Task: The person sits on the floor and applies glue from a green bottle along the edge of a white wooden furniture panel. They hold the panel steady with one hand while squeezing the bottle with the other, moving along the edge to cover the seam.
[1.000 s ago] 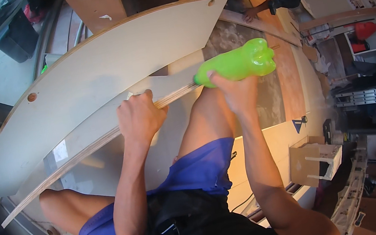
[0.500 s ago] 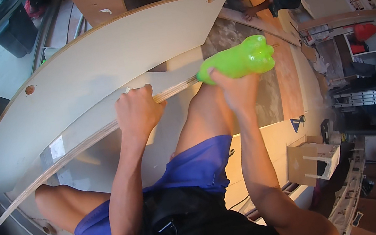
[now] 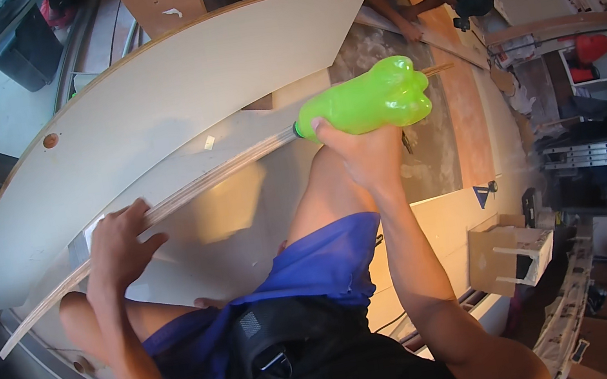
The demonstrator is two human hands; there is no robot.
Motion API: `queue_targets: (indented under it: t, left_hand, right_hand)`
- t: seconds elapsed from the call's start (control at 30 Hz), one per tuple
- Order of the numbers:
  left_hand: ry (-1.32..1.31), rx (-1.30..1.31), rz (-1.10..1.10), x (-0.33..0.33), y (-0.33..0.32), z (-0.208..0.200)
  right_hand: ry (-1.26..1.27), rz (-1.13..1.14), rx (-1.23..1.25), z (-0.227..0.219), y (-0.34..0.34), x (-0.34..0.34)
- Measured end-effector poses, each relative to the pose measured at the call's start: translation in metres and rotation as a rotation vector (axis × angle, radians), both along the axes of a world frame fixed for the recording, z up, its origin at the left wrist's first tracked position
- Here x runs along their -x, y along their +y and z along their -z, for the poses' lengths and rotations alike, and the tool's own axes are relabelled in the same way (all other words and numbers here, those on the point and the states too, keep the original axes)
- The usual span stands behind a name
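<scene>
Head view: my right hand (image 3: 365,152) was wrapped round the green bottle (image 3: 354,106), tipped sideways with its neck at the layered edge of the panel (image 3: 236,166), presumably so I could aim along that narrow strip. My left hand (image 3: 118,246) lay over the same edge further left, probably to steady it; whether it gripped, I could not tell. Since half a second earlier, that hand had shifted well left, the bottle slightly left.

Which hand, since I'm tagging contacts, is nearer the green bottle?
Right. The right hand holds the green bottle. The left hand is apart from it, well to the bottle's left, at the long wooden strip.
</scene>
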State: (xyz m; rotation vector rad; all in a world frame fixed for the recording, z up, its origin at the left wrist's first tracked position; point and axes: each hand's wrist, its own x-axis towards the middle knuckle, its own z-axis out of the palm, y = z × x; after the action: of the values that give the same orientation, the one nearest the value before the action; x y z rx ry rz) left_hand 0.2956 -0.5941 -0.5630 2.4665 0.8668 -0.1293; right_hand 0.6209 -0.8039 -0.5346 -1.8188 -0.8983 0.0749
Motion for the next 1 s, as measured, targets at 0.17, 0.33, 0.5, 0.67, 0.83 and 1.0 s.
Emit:
queue_targets:
  t: [0.17,0.33,0.5,0.67,0.83,1.0]
  left_hand:
    - [0.097,-0.048,-0.208,0.047,0.01,-0.001]
    - [0.101,-0.152,-0.27,0.042,0.004,0.003]
    - [0.064,-0.174,-0.259,0.042,0.006,0.01]
    - [0.071,-0.183,-0.271,0.044,0.005,0.009]
    - [0.081,-0.209,-0.26,0.041,0.008,0.012]
    - [0.095,-0.211,-0.276,0.044,0.004,0.006]
  right_hand:
    - [0.012,0.126,0.185,-0.018,0.002,-0.008]
    - [-0.005,0.063,0.066,-0.008,0.003,-0.002]
    - [0.079,0.124,0.068,-0.007,-0.001,-0.015]
    - [0.034,0.084,0.106,-0.016,0.01,0.008]
    - [0.12,0.059,0.086,-0.018,0.025,0.032]
    - [-0.04,0.014,0.11,-0.009,0.019,0.025]
